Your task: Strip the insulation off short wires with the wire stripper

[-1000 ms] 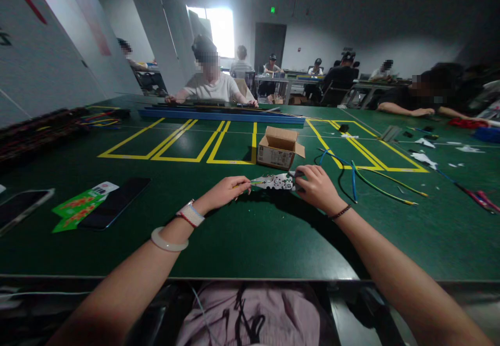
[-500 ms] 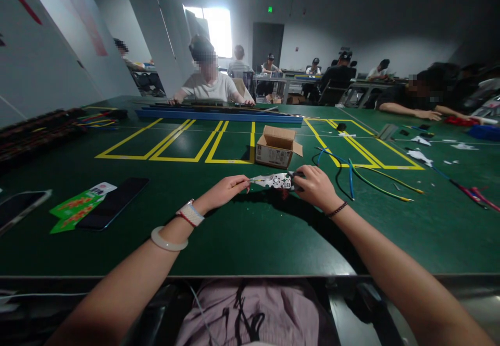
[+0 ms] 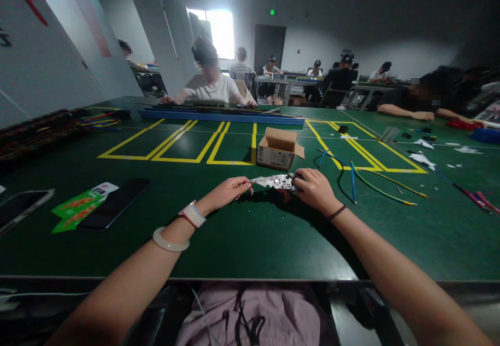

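Observation:
Wire strippers (image 3: 278, 181) with a silver, hole-punched head lie level above the green table, nose toward the left. My right hand (image 3: 313, 185) is wrapped round their handles. At the nose, the fingers of my left hand (image 3: 228, 192) are pinched together; whatever sits between them is too small to make out. Just beyond the tool stands an open cardboard box (image 3: 275, 157). A blue cable (image 3: 353, 182) and a green-yellow cable (image 3: 377, 189) with bare metal ends lie to the right of my right hand.
A dark phone (image 3: 117, 204) and a green packet (image 3: 76, 213) lie at left, beside another device (image 3: 23, 208). Yellow tape lines (image 3: 177, 160) mark the table (image 3: 242, 247). Bundled wires (image 3: 42, 132) run along the left edge. A co-worker (image 3: 214, 88) sits opposite, behind a blue rail (image 3: 222, 116).
The view has shifted slightly, so everything sits a little lower and to the right. Both hands keep their places at the wire strippers.

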The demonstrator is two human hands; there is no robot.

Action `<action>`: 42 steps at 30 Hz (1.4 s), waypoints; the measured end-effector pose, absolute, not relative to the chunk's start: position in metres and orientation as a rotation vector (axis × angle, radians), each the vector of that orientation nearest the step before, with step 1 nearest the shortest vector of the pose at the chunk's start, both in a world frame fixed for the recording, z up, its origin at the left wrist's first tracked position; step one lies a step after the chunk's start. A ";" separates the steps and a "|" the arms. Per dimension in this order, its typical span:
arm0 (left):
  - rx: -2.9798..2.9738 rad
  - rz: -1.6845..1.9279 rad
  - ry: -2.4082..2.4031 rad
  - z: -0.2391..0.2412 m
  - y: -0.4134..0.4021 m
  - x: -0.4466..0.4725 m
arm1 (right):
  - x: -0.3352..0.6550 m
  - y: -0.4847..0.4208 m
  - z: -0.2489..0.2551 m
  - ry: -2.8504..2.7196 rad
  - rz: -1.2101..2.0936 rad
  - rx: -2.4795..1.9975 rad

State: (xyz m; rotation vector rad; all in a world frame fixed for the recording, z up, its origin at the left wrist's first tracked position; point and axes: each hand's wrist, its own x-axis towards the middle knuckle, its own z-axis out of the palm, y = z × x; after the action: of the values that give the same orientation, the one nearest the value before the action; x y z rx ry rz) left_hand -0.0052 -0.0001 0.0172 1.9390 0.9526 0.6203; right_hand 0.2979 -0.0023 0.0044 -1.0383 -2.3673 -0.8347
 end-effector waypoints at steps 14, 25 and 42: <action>1.823 0.523 0.875 0.023 0.000 -0.007 | 0.296 -0.003 0.008 -2.383 -0.756 -1.077; 1.974 0.471 0.933 0.026 0.000 -0.011 | 0.293 -0.004 0.009 -2.442 -0.802 -1.149; 2.167 0.551 0.972 0.025 0.005 -0.015 | 0.292 -0.007 0.007 -2.488 -0.864 -1.109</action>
State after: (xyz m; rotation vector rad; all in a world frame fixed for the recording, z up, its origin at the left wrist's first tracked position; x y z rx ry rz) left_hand -0.0153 0.0046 0.0251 2.1666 0.9717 0.5513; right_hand 0.2919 -0.0070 0.0065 -1.1092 -2.4880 -0.8638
